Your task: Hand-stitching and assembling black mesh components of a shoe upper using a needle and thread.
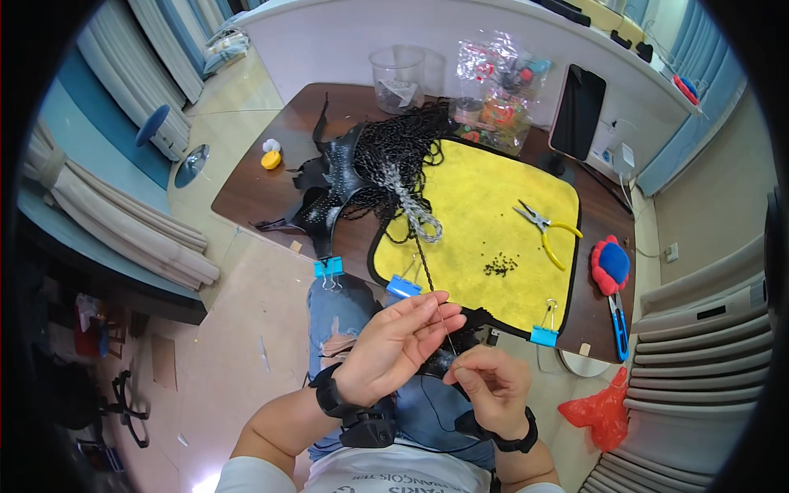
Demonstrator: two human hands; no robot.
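At eleven o'clock we see black leather-like pieces (343,160), smooth and shiny. The twisted black cords (396,135) at twelve look rough. At two we have a yellow cloth mat (477,193), soft and matt, on a smooth brown wood-look table (263,189). At three, our pliers (540,222) are metal with smooth yellow plastic handles, and the pincushion (611,264) is cloth. At four we spot a crinkly, shiny red plastic bag (600,411).

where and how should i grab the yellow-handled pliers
Probably around both handles at mid-length, with the right hand coming from the near right. The yellow-handled pliers lie flat on the yellow mat, handles spread toward that side and jaws pointing away to the left.
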